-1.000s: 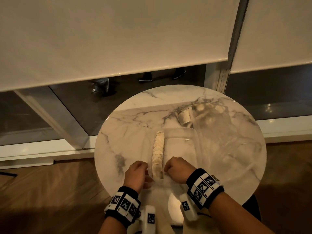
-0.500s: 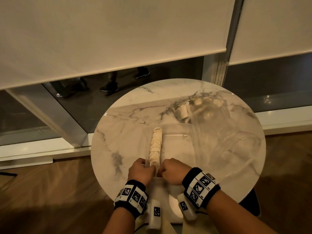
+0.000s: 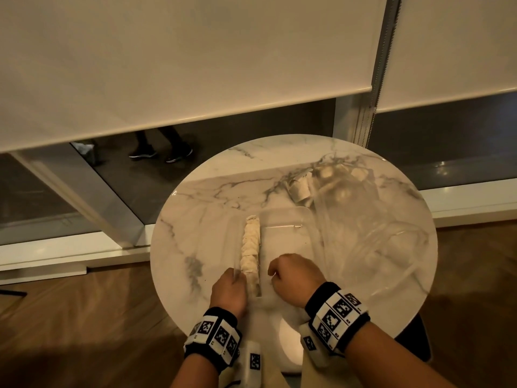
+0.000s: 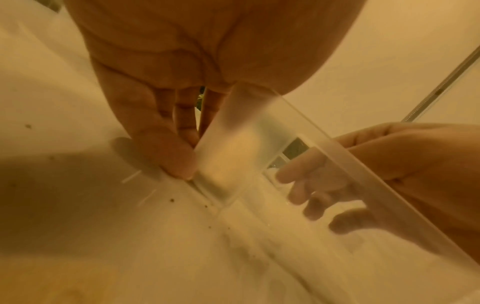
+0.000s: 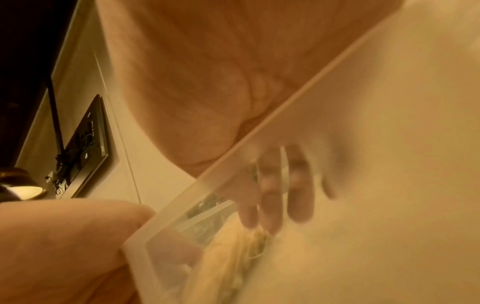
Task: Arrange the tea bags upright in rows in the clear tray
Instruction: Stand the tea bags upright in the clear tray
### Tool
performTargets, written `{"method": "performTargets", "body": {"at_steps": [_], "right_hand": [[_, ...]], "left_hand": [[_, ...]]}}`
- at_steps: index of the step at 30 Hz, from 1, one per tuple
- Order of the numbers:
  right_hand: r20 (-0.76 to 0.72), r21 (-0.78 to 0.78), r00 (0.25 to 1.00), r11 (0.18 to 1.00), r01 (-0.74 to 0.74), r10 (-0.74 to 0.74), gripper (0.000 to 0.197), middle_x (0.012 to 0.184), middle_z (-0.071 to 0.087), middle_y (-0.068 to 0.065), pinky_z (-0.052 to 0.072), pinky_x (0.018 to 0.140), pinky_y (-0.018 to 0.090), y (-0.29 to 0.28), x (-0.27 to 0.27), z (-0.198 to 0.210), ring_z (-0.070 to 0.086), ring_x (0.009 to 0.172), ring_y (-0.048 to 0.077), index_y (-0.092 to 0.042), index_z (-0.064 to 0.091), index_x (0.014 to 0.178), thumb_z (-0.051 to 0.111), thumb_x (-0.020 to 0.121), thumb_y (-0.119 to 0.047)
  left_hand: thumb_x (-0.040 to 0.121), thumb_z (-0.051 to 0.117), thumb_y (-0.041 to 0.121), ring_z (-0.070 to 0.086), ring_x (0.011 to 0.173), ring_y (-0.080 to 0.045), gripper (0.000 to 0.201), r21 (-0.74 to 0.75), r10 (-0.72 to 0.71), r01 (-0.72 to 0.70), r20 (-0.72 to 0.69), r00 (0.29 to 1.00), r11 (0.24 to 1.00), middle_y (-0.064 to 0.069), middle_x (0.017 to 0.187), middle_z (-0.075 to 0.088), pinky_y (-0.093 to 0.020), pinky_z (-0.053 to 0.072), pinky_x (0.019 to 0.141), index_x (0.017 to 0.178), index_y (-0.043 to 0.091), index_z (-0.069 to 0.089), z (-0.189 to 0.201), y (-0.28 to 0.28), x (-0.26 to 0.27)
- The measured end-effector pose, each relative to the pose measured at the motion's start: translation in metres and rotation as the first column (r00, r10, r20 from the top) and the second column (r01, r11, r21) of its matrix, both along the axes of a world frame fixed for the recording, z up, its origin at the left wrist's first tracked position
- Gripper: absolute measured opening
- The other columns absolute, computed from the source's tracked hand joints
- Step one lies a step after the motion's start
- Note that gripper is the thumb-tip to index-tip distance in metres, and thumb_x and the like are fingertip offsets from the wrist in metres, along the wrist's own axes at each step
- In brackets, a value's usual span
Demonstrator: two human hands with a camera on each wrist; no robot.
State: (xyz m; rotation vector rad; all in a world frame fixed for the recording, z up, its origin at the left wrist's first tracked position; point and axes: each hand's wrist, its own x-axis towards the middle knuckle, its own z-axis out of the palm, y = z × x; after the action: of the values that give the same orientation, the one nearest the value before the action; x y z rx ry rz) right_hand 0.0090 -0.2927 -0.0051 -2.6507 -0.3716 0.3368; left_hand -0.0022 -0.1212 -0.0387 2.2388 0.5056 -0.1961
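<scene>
A clear tray (image 3: 286,219) lies on the round marble table (image 3: 201,208). A single row of pale tea bags (image 3: 251,247) stands along its left wall. My left hand (image 3: 229,289) holds the tray's near-left corner, its fingers (image 4: 166,148) flat against the outside of the wall (image 4: 233,148). My right hand (image 3: 291,278) is inside the tray beside the row's near end. Its fingers (image 5: 270,191) hang fairly straight with the tips by the tea bags (image 5: 241,257), and I see nothing held in them.
A crumpled clear plastic bag (image 3: 363,233) covers the table's right half, touching the tray's right side. Loose tea bags (image 3: 300,189) lie at its mouth behind the tray. The table's near edge is just under my wrists. A window and blinds stand behind the table.
My left hand closed in on the row's near end, then eased back to the tray corner, uncovering that end. My right hand has hardly moved.
</scene>
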Motion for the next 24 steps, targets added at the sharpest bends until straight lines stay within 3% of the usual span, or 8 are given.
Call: {"method": "performTargets", "body": {"at_steps": [3,6,11,13,16,21,24], "right_hand": [[0.167,-0.01,0.984,0.998,0.068,-0.065,0.035,0.114,0.067,-0.002,0.047,0.091,0.036,-0.01,0.006,0.002,0.057,0.109,0.021,-0.027,0.068,0.116,0.048,0.089,-0.023],[0.218,0.032,0.97,0.994,0.102,-0.107,0.035,0.109,0.069,-0.004,0.048,0.088,0.034,-0.017,0.01,0.0,0.056,0.105,0.019,-0.026,0.071,0.113,0.05,0.086,-0.02],[0.27,0.036,0.963,0.999,0.007,-0.017,0.033,0.106,0.07,-0.006,0.047,0.087,0.034,-0.017,0.007,0.002,0.056,0.103,0.019,-0.027,0.073,0.11,0.052,0.086,-0.017],[0.239,0.015,0.967,0.995,-0.098,0.091,0.037,0.109,0.07,-0.008,0.046,0.089,0.036,-0.012,0.003,0.006,0.056,0.106,0.018,-0.03,0.072,0.111,0.049,0.086,-0.015],[0.078,0.114,0.972,0.967,-0.229,0.221,0.045,0.112,0.071,-0.009,0.047,0.093,0.038,0.002,-0.003,0.013,0.057,0.106,0.016,-0.031,0.072,0.112,0.043,0.08,-0.018],[-0.14,0.13,0.938,0.945,-0.3,0.318,0.044,0.116,0.069,0.001,0.05,0.093,0.04,0.025,-0.007,0.006,0.061,0.104,0.025,-0.037,0.066,0.119,0.04,0.085,-0.027],[-0.162,0.145,0.943,0.952,-0.269,0.291,0.045,0.119,0.069,0.002,0.051,0.094,0.04,0.026,-0.007,0.002,0.063,0.105,0.026,-0.034,0.065,0.12,0.038,0.084,-0.033]], "left_hand": [[0.104,0.038,0.031,0.058,0.095,-0.027,0.031,0.057,-0.032,0.031,0.018,0.999,0.998,-0.009,0.105,0.064,-0.035,0.046,0.085,0.105,0.009,0.06,-0.001,0.005,-0.001],[0.104,0.037,0.034,0.059,0.098,-0.027,0.034,0.074,-0.047,0.044,0.043,0.998,0.996,-0.01,0.109,0.064,-0.035,0.045,0.087,0.11,0.01,0.06,-0.002,0.009,-0.002],[0.105,0.039,0.033,0.058,0.103,-0.023,0.033,0.066,-0.051,0.042,0.147,0.988,0.997,-0.006,0.115,0.065,-0.032,0.043,0.089,0.121,0.013,0.06,-0.003,0.013,-0.004],[0.104,0.041,0.031,0.058,0.102,-0.024,0.031,0.065,-0.044,0.034,0.169,0.985,0.997,-0.007,0.113,0.065,-0.033,0.044,0.088,0.119,0.013,0.062,-0.002,0.015,-0.003],[0.103,0.043,0.029,0.06,0.096,-0.026,0.026,0.046,-0.025,0.017,0.17,0.985,0.999,-0.008,0.104,0.067,-0.037,0.047,0.087,0.106,0.012,0.063,-0.004,0.017,-0.002],[0.101,0.044,0.025,0.059,0.087,-0.03,0.026,0.034,0.011,-0.014,0.087,0.996,0.999,-0.012,0.092,0.065,-0.041,0.049,0.083,0.086,0.01,0.058,-0.009,0.017,-0.001],[0.1,0.045,0.025,0.058,0.084,-0.03,0.026,0.02,0.025,-0.026,0.063,0.998,0.999,-0.013,0.089,0.064,-0.04,0.048,0.082,0.08,0.011,0.055,-0.009,0.017,-0.001]]}}
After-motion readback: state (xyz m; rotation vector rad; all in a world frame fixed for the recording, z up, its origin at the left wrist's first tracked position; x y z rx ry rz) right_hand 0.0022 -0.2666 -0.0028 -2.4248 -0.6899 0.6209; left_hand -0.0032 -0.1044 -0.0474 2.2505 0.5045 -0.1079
